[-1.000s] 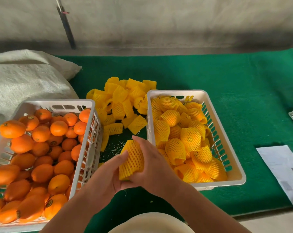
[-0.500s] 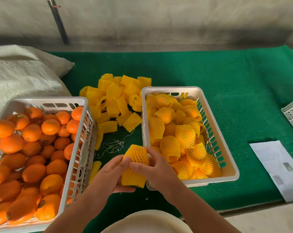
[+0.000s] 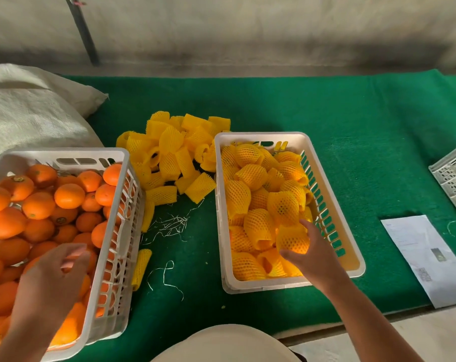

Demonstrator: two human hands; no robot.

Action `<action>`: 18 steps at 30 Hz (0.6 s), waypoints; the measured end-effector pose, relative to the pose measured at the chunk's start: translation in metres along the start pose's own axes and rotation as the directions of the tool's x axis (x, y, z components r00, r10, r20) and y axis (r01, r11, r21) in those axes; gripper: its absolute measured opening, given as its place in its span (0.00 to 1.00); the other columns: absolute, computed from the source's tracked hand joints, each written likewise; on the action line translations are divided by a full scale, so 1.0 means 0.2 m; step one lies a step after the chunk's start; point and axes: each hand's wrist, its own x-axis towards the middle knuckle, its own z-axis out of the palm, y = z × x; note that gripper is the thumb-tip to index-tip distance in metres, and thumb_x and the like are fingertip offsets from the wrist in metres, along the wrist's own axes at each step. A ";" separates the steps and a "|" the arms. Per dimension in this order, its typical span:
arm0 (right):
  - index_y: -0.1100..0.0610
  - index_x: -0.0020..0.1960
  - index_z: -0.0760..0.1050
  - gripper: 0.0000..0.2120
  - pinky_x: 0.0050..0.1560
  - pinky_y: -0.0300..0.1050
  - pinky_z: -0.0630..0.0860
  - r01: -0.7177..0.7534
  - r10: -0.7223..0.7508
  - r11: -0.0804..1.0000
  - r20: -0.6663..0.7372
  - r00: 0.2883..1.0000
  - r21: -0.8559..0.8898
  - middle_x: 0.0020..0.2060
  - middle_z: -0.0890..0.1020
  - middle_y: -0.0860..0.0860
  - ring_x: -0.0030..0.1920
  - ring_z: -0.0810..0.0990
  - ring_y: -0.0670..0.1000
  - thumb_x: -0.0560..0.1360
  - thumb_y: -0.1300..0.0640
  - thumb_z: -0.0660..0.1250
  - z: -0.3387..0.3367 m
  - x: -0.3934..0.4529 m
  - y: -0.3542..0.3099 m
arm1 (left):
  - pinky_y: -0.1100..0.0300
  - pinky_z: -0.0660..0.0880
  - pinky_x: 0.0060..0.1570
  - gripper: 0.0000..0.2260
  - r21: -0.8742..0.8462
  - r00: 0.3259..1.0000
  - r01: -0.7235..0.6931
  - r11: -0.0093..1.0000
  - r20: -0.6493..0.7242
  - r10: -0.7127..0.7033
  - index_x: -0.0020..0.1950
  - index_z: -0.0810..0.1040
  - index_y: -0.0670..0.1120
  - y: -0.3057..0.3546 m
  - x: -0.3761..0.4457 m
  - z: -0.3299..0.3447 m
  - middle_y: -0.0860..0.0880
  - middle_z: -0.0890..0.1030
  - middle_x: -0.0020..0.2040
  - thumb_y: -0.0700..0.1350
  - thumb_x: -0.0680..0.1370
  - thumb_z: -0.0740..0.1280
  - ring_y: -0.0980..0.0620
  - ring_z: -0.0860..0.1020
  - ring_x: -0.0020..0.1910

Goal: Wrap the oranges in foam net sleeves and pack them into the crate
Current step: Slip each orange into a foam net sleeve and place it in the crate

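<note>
My right hand (image 3: 314, 253) grips a wrapped orange (image 3: 292, 239) in a yellow foam net sleeve, low inside the white crate (image 3: 334, 205) on the right, among several other wrapped oranges. My left hand (image 3: 51, 280) hovers over the bare oranges (image 3: 38, 205) in the white crate (image 3: 122, 205) on the left, fingers loosely bent and holding nothing. A pile of loose yellow foam net sleeves (image 3: 174, 155) lies on the green mat between the two crates.
One loose sleeve (image 3: 141, 269) lies beside the left crate, near white string scraps (image 3: 169, 223). A woven sack (image 3: 30, 113) sits at the back left. A paper sheet (image 3: 428, 259) and the corner of another crate (image 3: 454, 178) are at the right. The green mat (image 3: 352, 113) covers the table.
Both hands held the wrapped orange in front of me. Now my right hand has carried it alone into the right crate, and my left hand has moved over the left crate's oranges.
</note>
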 end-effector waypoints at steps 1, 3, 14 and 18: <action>0.45 0.82 0.57 0.47 0.74 0.57 0.66 0.012 -0.012 0.999 0.008 1.000 -0.048 0.79 0.67 0.53 0.78 0.66 0.57 0.71 0.44 0.80 0.01 0.00 0.01 | 0.51 0.81 0.41 0.10 0.003 0.999 0.030 1.000 0.027 -0.030 0.63 0.76 0.58 -0.06 0.01 0.01 0.58 0.83 0.52 0.57 0.83 0.65 0.54 0.82 0.47; 0.45 0.82 0.57 0.47 0.72 0.56 0.69 0.048 -0.047 0.991 0.014 0.999 -0.126 0.77 0.68 0.53 0.76 0.68 0.57 0.71 0.43 0.80 0.03 -0.01 0.01 | 0.48 0.82 0.43 0.13 0.043 0.995 0.064 0.997 0.071 -0.067 0.65 0.76 0.56 -0.16 0.01 0.03 0.56 0.84 0.55 0.59 0.83 0.65 0.51 0.83 0.50; 0.51 0.75 0.72 0.31 0.61 0.56 0.77 0.065 -0.084 0.992 -0.181 0.980 -0.104 0.65 0.76 0.52 0.63 0.76 0.53 0.75 0.48 0.77 0.03 -0.09 0.00 | 0.58 0.78 0.43 0.04 0.176 0.933 0.046 0.983 0.343 -0.105 0.56 0.82 0.51 -0.16 -0.05 0.07 0.51 0.85 0.52 0.47 0.82 0.69 0.52 0.82 0.48; 0.48 0.65 0.79 0.18 0.55 0.54 0.78 0.149 -0.166 0.985 -0.278 0.946 -0.082 0.57 0.80 0.47 0.55 0.79 0.50 0.76 0.51 0.75 0.09 -0.16 0.01 | 0.59 0.76 0.46 0.03 0.173 0.953 0.057 0.983 0.285 -0.105 0.55 0.81 0.54 -0.18 -0.05 0.04 0.56 0.83 0.51 0.47 0.82 0.69 0.54 0.81 0.51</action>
